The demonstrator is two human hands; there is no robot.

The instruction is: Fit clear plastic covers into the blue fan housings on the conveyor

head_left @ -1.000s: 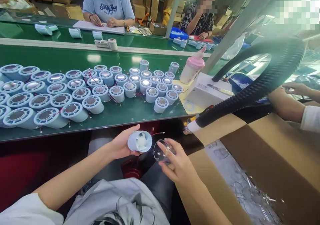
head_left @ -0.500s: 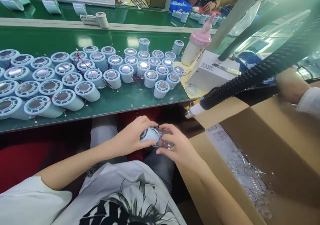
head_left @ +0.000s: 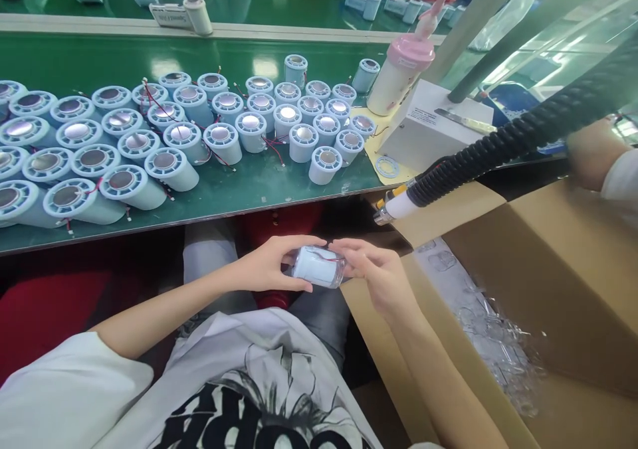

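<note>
In front of my lap, a light blue cylinder (head_left: 315,267) with a thin wire along its side lies inside a clear plastic case (head_left: 339,273). My left hand (head_left: 279,263) grips its left end, thumb below and fingers over the top. At the right end, the bent fingers of my right hand (head_left: 373,269) are closed against the clear case and the wire. Similar light blue cylinders (head_left: 172,162) with ring-shaped ends and red and black wires stand in rows on the green table (head_left: 239,200) ahead.
An open cardboard box (head_left: 548,289) at my right holds clear plastic pieces (head_left: 493,343). A black ribbed hose (head_left: 478,150) with a white nozzle slants above it. Near the table's right end are a pink-lidded bottle (head_left: 403,64) and a white box (head_left: 433,123). Another person's arm (head_left: 595,153) shows far right.
The cylinder has gone deeper into the clear plastic, which now surrounds it. My right hand has shifted from around the plastic to its right end. The view has tilted slightly downward.
</note>
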